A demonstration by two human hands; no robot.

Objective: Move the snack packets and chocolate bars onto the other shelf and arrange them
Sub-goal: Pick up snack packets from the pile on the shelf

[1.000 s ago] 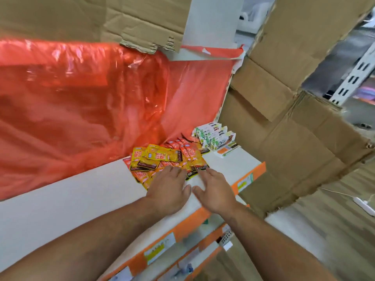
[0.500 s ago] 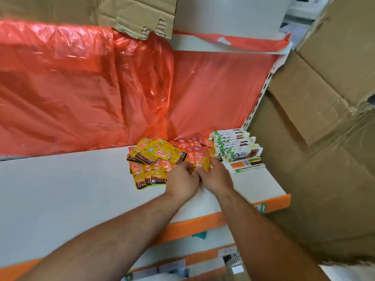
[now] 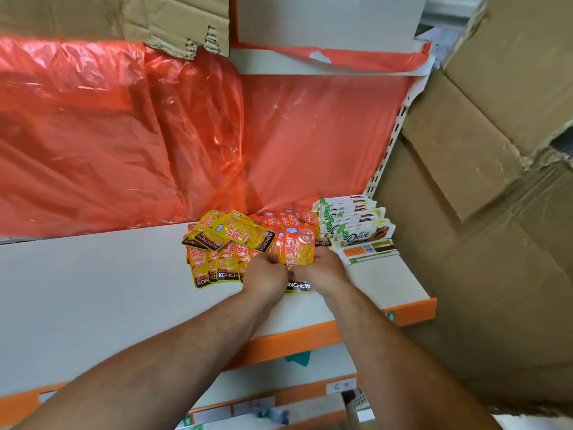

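A pile of yellow and orange snack packets (image 3: 229,240) lies at the back right of a white shelf (image 3: 93,290). To its right sits a stack of white and green chocolate bars (image 3: 356,225), with flat bars (image 3: 369,252) in front. My left hand (image 3: 266,276) and my right hand (image 3: 322,270) meet at the front of the pile. Both pinch a small bunch of orange packets (image 3: 296,248), tilted up from the shelf.
Red plastic sheeting (image 3: 124,135) covers the back of the shelf. Large cardboard boxes (image 3: 480,181) stand close on the right. An upper shelf (image 3: 325,63) hangs overhead, and lower orange-edged shelves (image 3: 294,395) show below.
Both hands went from lying flat and apart at the pile's front edge to closing together on a bunch of orange packets, which now tilts up. The view has moved closer.
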